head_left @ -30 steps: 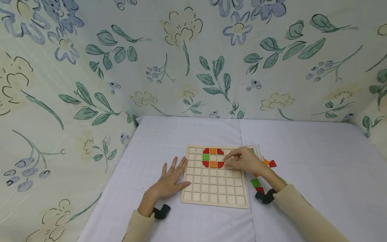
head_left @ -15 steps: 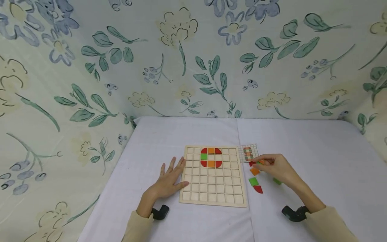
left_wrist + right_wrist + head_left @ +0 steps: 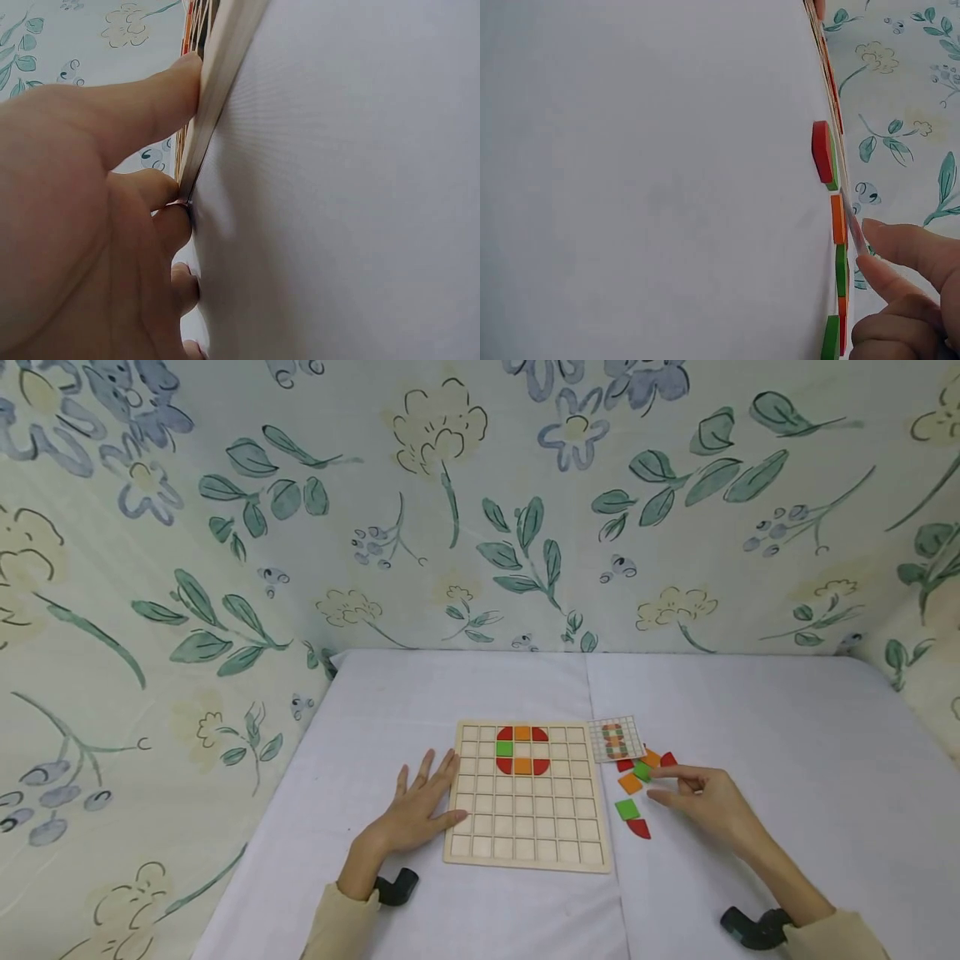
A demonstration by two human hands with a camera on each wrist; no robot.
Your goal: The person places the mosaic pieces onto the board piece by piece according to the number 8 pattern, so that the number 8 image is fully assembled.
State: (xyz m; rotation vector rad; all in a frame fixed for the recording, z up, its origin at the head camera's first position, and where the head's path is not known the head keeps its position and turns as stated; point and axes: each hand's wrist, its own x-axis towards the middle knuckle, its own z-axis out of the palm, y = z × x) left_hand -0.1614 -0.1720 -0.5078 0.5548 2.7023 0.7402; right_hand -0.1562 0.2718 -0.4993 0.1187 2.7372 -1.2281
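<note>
Head view: on a cloth-covered table (image 3: 787, 735), a wooden grid board (image 3: 517, 827) bears a C shape of red, orange and green tiles (image 3: 504, 749) near its far edge. The left hand (image 3: 416, 814) spreads along the board's left edge, grip slack. The right hand (image 3: 708, 797), grip released, is just beside a green tile (image 3: 642, 772), near a patterned card (image 3: 602, 743). Left wrist view: the thumb touches the board. Right wrist view: thumb and finger stand apart.
</note>
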